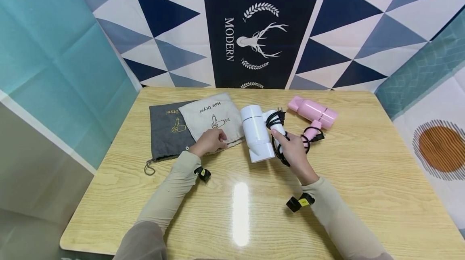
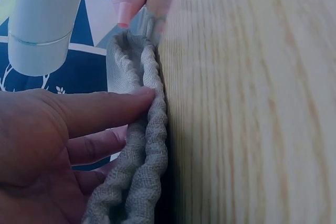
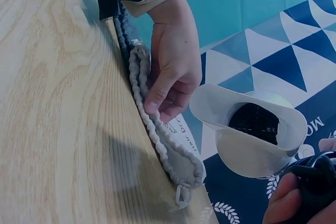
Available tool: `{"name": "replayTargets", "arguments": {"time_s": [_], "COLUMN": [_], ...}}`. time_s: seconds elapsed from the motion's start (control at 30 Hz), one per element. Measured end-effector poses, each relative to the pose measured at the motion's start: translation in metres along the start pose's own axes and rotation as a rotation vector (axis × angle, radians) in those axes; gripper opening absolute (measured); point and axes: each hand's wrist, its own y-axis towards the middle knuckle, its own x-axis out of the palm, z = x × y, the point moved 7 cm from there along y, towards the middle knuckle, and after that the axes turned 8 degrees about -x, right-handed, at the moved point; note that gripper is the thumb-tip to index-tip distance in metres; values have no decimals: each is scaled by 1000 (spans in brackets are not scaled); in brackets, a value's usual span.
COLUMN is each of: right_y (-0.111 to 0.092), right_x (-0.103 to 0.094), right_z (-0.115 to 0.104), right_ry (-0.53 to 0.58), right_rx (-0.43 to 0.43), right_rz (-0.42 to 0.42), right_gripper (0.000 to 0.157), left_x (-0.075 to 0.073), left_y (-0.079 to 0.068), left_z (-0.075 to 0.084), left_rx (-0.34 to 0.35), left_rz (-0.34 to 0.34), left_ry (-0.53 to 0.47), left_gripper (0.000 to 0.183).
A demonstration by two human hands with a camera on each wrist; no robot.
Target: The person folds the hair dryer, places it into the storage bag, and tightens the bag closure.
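On the table [image 1: 203, 219] before you, the left bag [image 1: 161, 135] lies at the far left, with the right bag [image 1: 208, 110] partly on top of it. Your left hand [image 1: 212, 141] is at the right bag's near edge. Just right of the bags is the left dryer [image 1: 255, 128], in your right hand [image 1: 295, 153]. Farther right lies the right dryer [image 1: 314, 111], its handle just behind that hand. The wall [image 1: 174, 17] stands behind the table.

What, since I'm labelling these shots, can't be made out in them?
Head view: the white dryer's lower handle, hidden by the right hand and black cord.
Head view: part of the dark bag, covered by the white bag.
Left wrist view: the white dryer's upper part, cut off by the top edge.
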Motion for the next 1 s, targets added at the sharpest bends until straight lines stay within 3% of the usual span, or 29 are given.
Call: {"name": "replayTargets", "arguments": {"time_s": [0.23,1.0], "right_y": [0,2], "right_x": [1,2], "right_z": [2,9], "right_ry": [-8,-58], "right_rx": [-5,14], "right_rz": [-5,3], "right_gripper": [53,62], "left_x": [-3,1], "left_y": [-1,-1], "left_z": [0,-3], "left_rx": [7,-6], "left_rz": [18,45], "left_ry": [0,-45], "left_gripper": [12,12]}}
